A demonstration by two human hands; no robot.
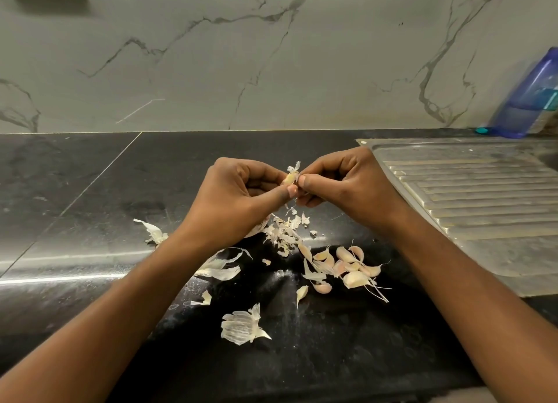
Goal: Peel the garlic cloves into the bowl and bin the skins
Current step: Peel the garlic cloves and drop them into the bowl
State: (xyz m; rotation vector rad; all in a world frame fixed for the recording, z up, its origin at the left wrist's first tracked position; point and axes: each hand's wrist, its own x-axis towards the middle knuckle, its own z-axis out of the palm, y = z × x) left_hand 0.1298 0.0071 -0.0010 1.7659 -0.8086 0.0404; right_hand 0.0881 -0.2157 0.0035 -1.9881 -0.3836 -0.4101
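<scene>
Skins [243,327] lay torn on the dark counter [90,191] nearest the person, with unpeeled cloves [351,266] heaped just beyond. Above them the left hand [241,191] pinched one garlic clove [289,178]; the right hand [341,182] pinched its other end, where a flake stuck up. Farther right sat a steel drainboard [468,197] and a blue bottle [531,100] by the marble wall [211,55].

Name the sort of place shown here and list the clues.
Probably a home kitchen: a dark stone counter, a ridged steel drainboard beside it, and the left hand and right hand gripping a garlic clove over loose skins.
</scene>
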